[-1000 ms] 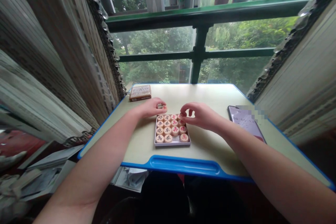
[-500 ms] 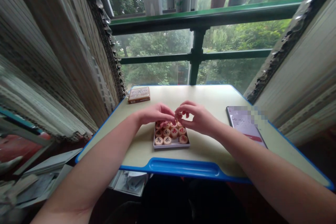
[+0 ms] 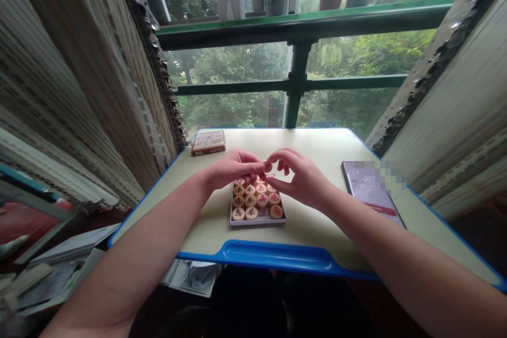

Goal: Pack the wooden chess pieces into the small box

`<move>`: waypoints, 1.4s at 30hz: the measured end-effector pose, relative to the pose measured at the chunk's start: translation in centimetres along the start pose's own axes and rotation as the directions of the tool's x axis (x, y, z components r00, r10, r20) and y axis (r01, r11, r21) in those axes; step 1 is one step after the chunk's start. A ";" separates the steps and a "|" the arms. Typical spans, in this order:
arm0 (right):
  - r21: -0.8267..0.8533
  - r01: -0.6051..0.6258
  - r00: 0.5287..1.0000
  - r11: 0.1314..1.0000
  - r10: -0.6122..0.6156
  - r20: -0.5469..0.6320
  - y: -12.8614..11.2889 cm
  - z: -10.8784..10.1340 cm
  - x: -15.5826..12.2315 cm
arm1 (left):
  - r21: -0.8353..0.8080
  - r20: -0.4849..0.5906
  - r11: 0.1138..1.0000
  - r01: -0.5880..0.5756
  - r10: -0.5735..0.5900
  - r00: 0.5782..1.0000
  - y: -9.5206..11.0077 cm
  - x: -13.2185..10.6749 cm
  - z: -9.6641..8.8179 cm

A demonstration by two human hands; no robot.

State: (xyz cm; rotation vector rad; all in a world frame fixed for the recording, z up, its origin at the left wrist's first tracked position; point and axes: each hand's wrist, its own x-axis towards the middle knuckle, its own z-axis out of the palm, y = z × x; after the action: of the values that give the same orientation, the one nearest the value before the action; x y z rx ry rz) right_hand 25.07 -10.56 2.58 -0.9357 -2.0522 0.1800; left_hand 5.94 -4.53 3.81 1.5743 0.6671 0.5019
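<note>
A shallow grey tray [image 3: 257, 221] lies in the middle of a cream table with a blue rim [image 3: 273, 257]. It holds several round wooden chess pieces [image 3: 256, 202] marked in red and black. My left hand [image 3: 233, 168] and my right hand [image 3: 296, 174] meet just above the tray's far end. The fingertips of both pinch one round wooden piece [image 3: 268, 166] between them. The tray's far rows are hidden behind my hands.
A flat brown box [image 3: 208, 142] lies at the table's far left corner. A phone [image 3: 371, 190] lies face up on the right. Bamboo blinds hang close on both sides. A green window frame [image 3: 297, 21] with bottles on its sill stands beyond. Papers lie on the floor at left.
My left hand came in from the tray's far left corner to meet my right hand. Both rose slightly above the tray, pinching one piece.
</note>
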 end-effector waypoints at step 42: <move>-0.088 -0.108 0.773 0.990 0.139 0.619 -3.7 -1.4 -0.1 | 0.850 -0.268 0.526 -0.030 0.479 0.836 -3.0 1.8 -2.9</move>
State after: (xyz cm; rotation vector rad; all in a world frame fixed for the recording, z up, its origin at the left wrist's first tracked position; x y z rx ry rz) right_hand 24.13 -13.50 5.05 -1.1495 -2.6086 0.5856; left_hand 4.96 -1.05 1.05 2.5284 1.1615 0.9178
